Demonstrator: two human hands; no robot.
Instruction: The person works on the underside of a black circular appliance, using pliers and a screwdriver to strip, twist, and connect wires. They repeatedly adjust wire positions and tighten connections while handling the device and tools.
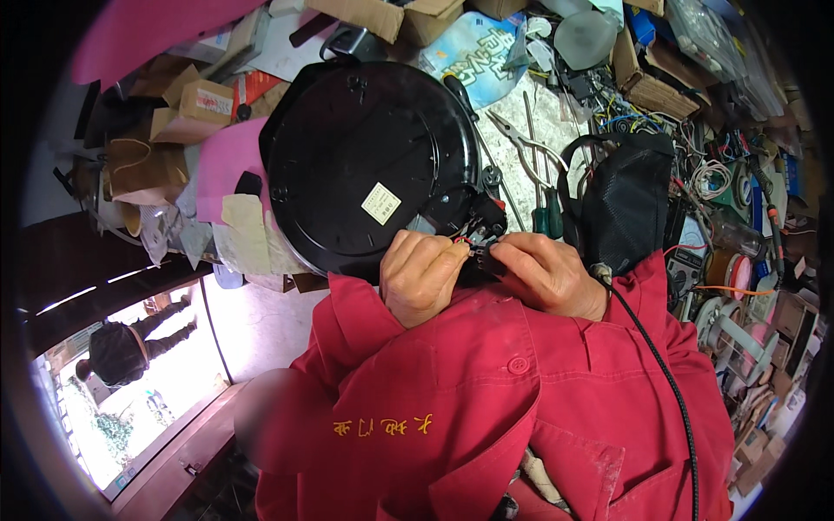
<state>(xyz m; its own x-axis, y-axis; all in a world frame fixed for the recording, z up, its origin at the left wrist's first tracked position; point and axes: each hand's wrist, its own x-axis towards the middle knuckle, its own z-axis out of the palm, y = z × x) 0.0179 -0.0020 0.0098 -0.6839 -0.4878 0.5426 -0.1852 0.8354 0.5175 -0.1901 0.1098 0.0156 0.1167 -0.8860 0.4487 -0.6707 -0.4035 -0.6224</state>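
A round black appliance [365, 165] lies upside down on the cluttered bench, its flat base with a small white label facing me. At its near right edge sits a black socket part [483, 227] with thin red wires. My left hand [420, 276] pinches that part from the left with fingers closed on it. My right hand [547, 273] grips the same black part from the right. Both hands sit close together, just above my red jacket [486, 408].
Pliers [521, 139] and green-handled screwdrivers [546, 217] lie right of the appliance. A black mesh pouch [625, 204] stands beside my right hand, with a black cable [669, 382] running down. Cardboard boxes [187, 108], wires and parts crowd the bench. A person [122, 347] stands outside at lower left.
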